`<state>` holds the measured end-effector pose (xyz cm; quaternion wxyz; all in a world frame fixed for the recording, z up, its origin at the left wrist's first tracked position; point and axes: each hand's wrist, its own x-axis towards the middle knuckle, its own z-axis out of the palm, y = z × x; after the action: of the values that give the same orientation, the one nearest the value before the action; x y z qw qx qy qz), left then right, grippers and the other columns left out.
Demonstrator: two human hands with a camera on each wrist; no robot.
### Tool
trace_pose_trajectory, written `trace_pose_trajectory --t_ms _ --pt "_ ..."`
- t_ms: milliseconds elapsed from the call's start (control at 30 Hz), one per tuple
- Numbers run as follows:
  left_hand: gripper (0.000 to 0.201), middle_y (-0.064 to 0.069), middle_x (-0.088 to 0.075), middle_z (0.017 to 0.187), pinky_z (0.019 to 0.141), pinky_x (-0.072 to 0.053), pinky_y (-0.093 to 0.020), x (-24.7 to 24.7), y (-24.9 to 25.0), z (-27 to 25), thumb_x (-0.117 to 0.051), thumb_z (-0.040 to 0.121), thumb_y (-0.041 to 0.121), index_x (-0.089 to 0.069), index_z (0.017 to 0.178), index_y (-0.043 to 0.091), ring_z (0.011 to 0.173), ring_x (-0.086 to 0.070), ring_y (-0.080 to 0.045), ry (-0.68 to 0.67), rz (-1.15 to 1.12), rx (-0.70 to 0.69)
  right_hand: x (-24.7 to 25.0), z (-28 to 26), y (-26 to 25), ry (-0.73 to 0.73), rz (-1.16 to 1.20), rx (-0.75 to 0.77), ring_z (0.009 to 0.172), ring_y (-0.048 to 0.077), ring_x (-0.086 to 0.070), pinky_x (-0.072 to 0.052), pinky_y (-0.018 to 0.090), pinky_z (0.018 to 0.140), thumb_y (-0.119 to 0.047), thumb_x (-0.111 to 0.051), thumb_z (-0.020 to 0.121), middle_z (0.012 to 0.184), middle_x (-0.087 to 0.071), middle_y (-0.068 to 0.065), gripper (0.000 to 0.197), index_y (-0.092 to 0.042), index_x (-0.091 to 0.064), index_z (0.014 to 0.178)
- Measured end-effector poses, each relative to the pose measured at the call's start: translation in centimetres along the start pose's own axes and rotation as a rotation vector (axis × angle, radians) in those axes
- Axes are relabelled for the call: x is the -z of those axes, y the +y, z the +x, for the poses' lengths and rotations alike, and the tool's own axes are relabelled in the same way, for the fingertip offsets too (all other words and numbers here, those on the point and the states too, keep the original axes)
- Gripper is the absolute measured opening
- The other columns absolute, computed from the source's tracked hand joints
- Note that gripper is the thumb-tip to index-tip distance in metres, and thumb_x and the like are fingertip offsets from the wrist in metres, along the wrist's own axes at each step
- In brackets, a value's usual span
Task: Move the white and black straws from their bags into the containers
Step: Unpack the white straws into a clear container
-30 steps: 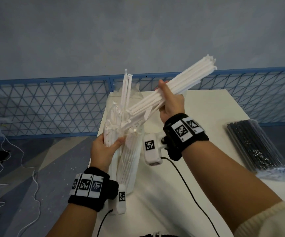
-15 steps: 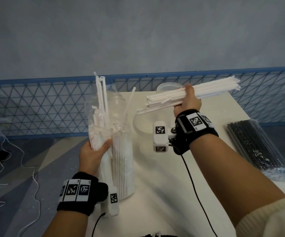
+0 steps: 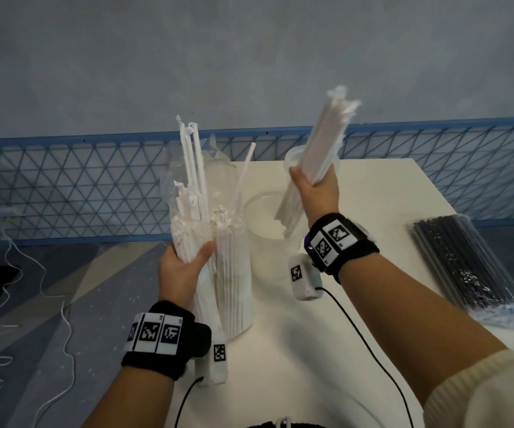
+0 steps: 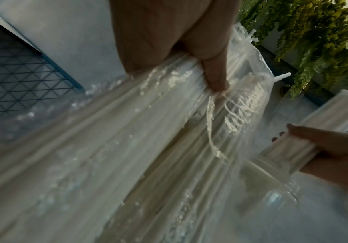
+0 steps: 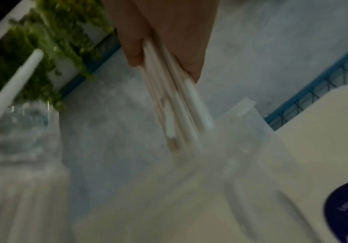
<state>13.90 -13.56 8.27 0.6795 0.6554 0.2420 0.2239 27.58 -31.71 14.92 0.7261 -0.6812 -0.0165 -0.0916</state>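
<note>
My left hand (image 3: pixel 184 267) grips a clear bag of white straws (image 3: pixel 224 267) that stands upright on the white table (image 3: pixel 373 193); several straws stick up out of its open top. In the left wrist view my thumb (image 4: pixel 214 72) presses on the bag (image 4: pixel 127 148). My right hand (image 3: pixel 314 193) holds a bundle of white straws (image 3: pixel 320 149) almost upright, its lower ends dipping into a clear container (image 3: pixel 265 220). The right wrist view shows the same bundle (image 5: pixel 179 106) over the blurred container (image 5: pixel 241 148). A bag of black straws (image 3: pixel 465 267) lies at the table's right edge.
A second clear container (image 3: pixel 295 156) stands behind my right hand. A blue mesh fence (image 3: pixel 64 186) runs behind the table. White cords (image 3: pixel 61 319) lie on the floor to the left. Wrist-camera cables (image 3: pixel 357 329) trail over the near part of the table.
My right hand has drawn a bundle of white straws out of the bag, carried it right and tipped it from slanted to nearly upright over the container. The left hand keeps hold of the bag.
</note>
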Motion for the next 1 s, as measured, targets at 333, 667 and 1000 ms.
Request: trace_pose_trajectory --t_ms 333,667,1000 --pt "0.043 -0.004 -0.068 0.104 0.094 -0.051 -0.047 0.1 -0.2 -0.1 -0.078 0.069 0.023 -0.061 0.107 0.014 0.1 -0.065 -0.024 -0.029 -0.032 -0.014 0.4 -0.3 2.2 -0.028 -0.305 0.146 0.09 0.009 -0.052 -0.04 0.011 0.076 -0.018 -0.072 0.077 0.102 -0.054 -0.005 0.035 -0.012 -0.055 0.107" --pt "0.054 0.001 -0.073 0.1 0.078 -0.055 -0.029 -0.2 0.7 -1.5 -0.085 0.058 0.039 -0.064 0.105 0.023 0.094 -0.07 -0.013 -0.266 -0.007 -0.097 -1.9 -7.2 -2.5 -0.531 -0.504 0.415 0.081 0.011 -0.057 -0.043 0.018 0.071 -0.024 -0.07 0.08 0.092 -0.066 0.001 0.024 -0.01 -0.063 0.099" --pt "0.049 0.015 -0.066 0.103 0.083 -0.051 -0.017 -0.8 0.4 -2.3 -0.075 0.062 0.031 -0.055 0.107 0.035 0.095 -0.063 0.007 -0.475 0.133 -0.133 -1.6 -7.6 -2.6 -0.833 -0.658 0.238 0.09 0.017 -0.061 -0.048 0.023 0.077 -0.025 -0.078 0.071 0.097 -0.067 0.004 0.041 -0.007 -0.062 0.105"
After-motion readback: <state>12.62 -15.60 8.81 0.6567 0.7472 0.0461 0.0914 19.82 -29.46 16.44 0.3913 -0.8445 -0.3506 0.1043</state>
